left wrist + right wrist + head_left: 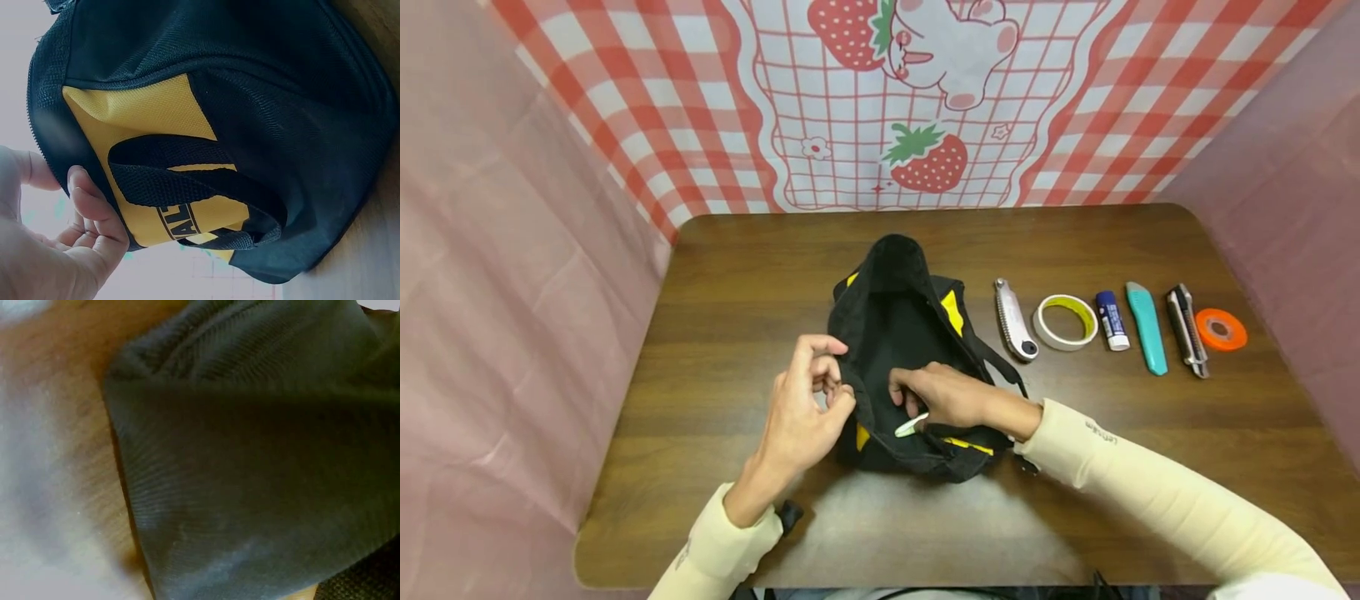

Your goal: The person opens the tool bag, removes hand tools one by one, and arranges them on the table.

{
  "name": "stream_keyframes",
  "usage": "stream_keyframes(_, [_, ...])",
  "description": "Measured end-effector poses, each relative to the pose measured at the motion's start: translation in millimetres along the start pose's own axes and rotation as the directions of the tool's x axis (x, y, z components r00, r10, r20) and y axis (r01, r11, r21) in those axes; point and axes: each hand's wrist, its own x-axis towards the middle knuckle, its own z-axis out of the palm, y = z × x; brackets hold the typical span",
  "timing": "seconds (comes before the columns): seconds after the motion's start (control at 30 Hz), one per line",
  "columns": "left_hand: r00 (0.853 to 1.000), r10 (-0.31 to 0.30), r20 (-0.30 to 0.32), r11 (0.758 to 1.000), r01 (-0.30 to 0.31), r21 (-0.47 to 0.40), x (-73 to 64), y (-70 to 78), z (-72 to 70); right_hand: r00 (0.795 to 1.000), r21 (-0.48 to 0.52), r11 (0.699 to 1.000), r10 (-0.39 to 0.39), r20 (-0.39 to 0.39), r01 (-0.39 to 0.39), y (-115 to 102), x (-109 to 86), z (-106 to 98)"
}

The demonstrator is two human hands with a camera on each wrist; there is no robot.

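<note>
A black bag point(887, 333) with yellow panels sits on the table, its top gaping wide. At the bag's left rim, my left hand point(808, 408) grips the zippered edge between thumb and fingers. The left wrist view has that hand point(75, 231) at the rim, beside a yellow panel point(144, 112) and a black webbing handle point(169, 184). My right hand point(951, 396) reaches into the bag's mouth, fingers curled round a slim pale green-white object point(912, 425), mostly hidden by the hand. Only dark bag fabric point(250, 487) and some table show in the right wrist view.
Right of the bag lies a row: a grey-handled cutter point(1015, 321), a tape roll point(1066, 322), a glue stick point(1112, 320), a teal cutter point(1146, 327), a metal-and-black cutter point(1187, 331) and an orange tape roll point(1221, 330). A checked cloth point(700, 108) hangs behind the table.
</note>
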Motion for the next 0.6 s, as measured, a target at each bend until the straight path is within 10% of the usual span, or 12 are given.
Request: stream_keyframes(0.6, [1.000,0.018,0.015,1.000,-0.018,0.009,-1.2,1.4,3.3,0.997,-0.084,0.994,0.072,-0.013,-0.073,0.9,5.6,-4.3])
